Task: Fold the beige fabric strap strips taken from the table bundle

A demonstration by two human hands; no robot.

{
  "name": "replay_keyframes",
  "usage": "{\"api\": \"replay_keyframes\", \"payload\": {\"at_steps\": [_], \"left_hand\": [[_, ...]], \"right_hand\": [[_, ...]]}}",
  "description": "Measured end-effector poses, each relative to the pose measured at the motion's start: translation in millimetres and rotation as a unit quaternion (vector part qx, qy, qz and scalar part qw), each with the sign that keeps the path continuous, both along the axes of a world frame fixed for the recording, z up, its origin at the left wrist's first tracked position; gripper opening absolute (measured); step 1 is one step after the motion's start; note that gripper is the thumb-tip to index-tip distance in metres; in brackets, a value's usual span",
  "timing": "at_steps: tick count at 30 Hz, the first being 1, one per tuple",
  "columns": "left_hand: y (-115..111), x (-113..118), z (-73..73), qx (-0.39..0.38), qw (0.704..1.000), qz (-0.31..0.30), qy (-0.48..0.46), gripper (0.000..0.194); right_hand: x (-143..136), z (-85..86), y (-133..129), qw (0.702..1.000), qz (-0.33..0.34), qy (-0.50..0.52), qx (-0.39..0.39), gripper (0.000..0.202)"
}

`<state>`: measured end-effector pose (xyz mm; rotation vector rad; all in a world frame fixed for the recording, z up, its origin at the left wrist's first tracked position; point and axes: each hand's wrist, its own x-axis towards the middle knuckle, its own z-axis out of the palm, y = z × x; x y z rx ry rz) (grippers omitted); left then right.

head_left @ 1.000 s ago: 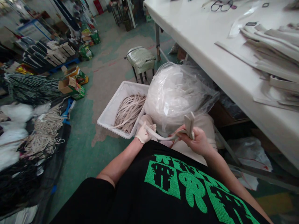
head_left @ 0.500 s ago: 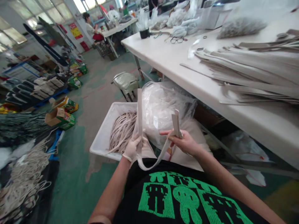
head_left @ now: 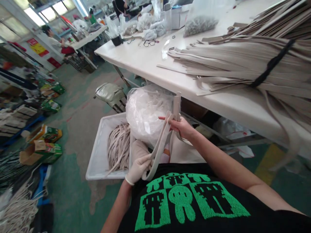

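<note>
My left hand [head_left: 139, 168], in a pale glove, is closed on a beige strap [head_left: 159, 149] low in front of my shirt. The strap runs up to my right hand [head_left: 181, 127], which is bare and grips its upper end along with short upright strap ends [head_left: 177, 105]; one finger points out to the left. Behind the hands lies a clear plastic bag [head_left: 148, 111] of pale material. To its left a white bin [head_left: 93, 161] holds a tangled heap of beige straps [head_left: 119, 147].
A white table [head_left: 136, 61] spans the right, bearing a large strap bundle [head_left: 225, 61] with a black tie, glasses [head_left: 149, 43] and bags. Beyond the bin stands a covered stool [head_left: 109, 92]. Open boxes [head_left: 41, 152] lie left. A person [head_left: 57, 40] sits far back.
My left hand has come down, and its strap no longer stands upright but slopes up to my right hand. The view has swung right, bringing more of the bundle and its black tie into sight.
</note>
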<state>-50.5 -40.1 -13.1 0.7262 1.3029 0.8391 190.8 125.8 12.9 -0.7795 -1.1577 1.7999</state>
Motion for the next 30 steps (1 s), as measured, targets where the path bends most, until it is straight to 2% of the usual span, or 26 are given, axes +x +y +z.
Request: {"api": "replay_keyframes", "payload": {"at_steps": [3, 5, 9, 11, 14, 17, 21, 24, 26, 28, 30], "left_hand": [[5, -5, 6.1, 0.013, 0.996, -0.060, 0.057, 0.033], [15, -5, 14.8, 0.056, 0.992, -0.076, 0.083, 0.037], [45, 16, 34.3, 0.169, 0.979, -0.050, 0.101, 0.051], [58, 35, 38.9, 0.179, 0.979, -0.021, 0.097, 0.044], [67, 58, 38.3, 0.177, 0.980, -0.004, 0.091, 0.032], [63, 64, 32.5, 0.179, 0.979, -0.042, 0.093, 0.029], [50, 48, 19.6, 0.130, 0.974, -0.099, 0.160, 0.034], [39, 28, 8.9, 0.050, 0.969, -0.133, 0.202, 0.041], [31, 12, 3.3, -0.009, 0.974, -0.164, 0.159, 0.046], [21, -2, -1.3, -0.036, 0.982, -0.177, 0.063, 0.049], [10, -14, -6.0, -0.031, 0.988, -0.145, -0.037, 0.050]], "right_hand": [[3, 7.5, -2, 0.999, -0.005, -0.030, 0.028, 0.051], [-3, 12.9, -8, 0.997, 0.004, -0.065, 0.047, 0.048], [-21, 23.3, -25, 0.982, 0.071, -0.122, 0.125, 0.038], [-25, 28.1, -32, 0.967, 0.079, -0.163, 0.180, 0.033], [-21, 34.3, -37, 0.945, 0.035, -0.231, 0.228, 0.030], [-11, 37.4, -35, 0.952, -0.029, -0.224, 0.208, 0.034], [-2, 36.1, -24, 0.968, -0.112, -0.152, 0.167, 0.039], [0, 33.3, -13, 0.969, -0.161, -0.120, 0.144, 0.038], [0, 29.4, -6, 0.968, -0.189, -0.114, 0.123, 0.038], [-1, 22.4, -3, 0.967, -0.199, -0.118, 0.103, 0.038], [-3, 12.7, -2, 0.969, -0.195, -0.125, 0.086, 0.039]]}}
